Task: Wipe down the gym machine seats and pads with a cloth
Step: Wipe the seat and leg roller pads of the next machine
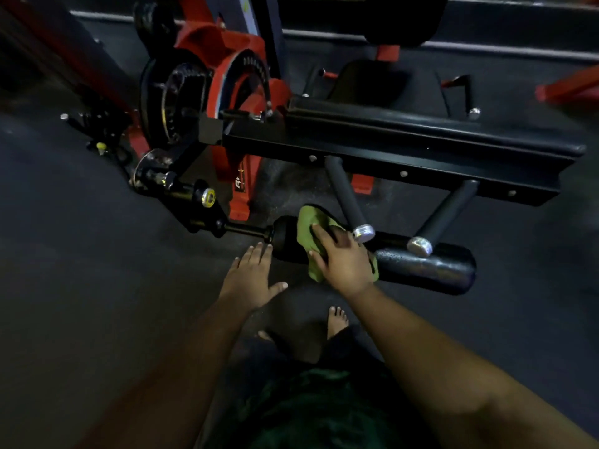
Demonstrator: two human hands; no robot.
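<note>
A black roller pad (424, 268) lies low across the middle of the head view, on a red and black gym machine. A green cloth (306, 226) is draped over the pad's left part. My right hand (340, 256) lies on the cloth, its fingers wrapped over it and the pad. My left hand (252, 278) hovers just left of the pad's end with its fingers spread and straight, holding nothing. A long black bench pad (405, 131) runs above the roller.
Two black handle bars with chrome caps (363, 233) (419, 246) stick out over the roller pad. Weight plates (175, 108) and a red frame (240, 189) stand at the left. A black seat (366, 82) is behind. My bare foot (337, 320) rests on the dark rubber floor.
</note>
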